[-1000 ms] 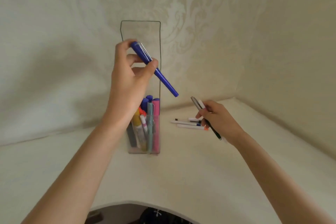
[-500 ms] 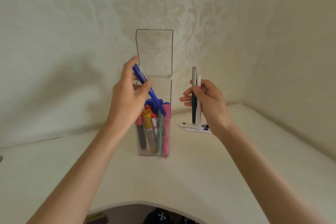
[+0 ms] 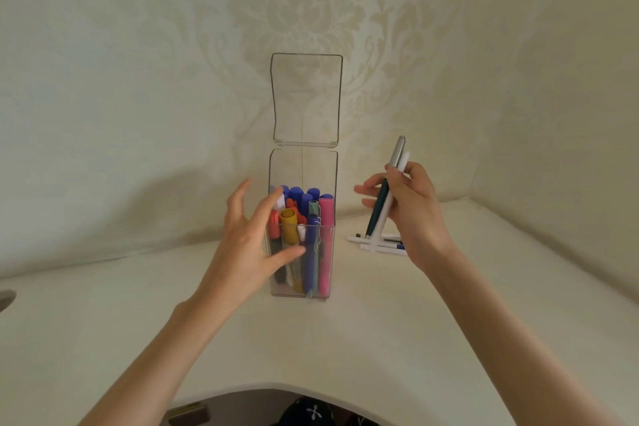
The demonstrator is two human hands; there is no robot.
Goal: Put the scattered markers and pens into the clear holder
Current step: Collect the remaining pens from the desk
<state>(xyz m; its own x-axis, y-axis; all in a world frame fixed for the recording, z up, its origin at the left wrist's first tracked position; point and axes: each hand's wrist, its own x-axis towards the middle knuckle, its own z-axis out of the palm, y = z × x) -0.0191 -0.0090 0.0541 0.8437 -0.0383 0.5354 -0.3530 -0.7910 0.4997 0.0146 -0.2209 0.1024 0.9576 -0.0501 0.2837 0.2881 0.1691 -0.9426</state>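
Spreads the left grip wide, released and grasping nothing, before the left wall of the clear holder at frame centre; hides some upright markers there, contact unclear. Clenches the right grip on a dark green pen and a white pen, near upright, tops leaning upper right. Partly hides loose pens lying flat on the bench, right of the holder.
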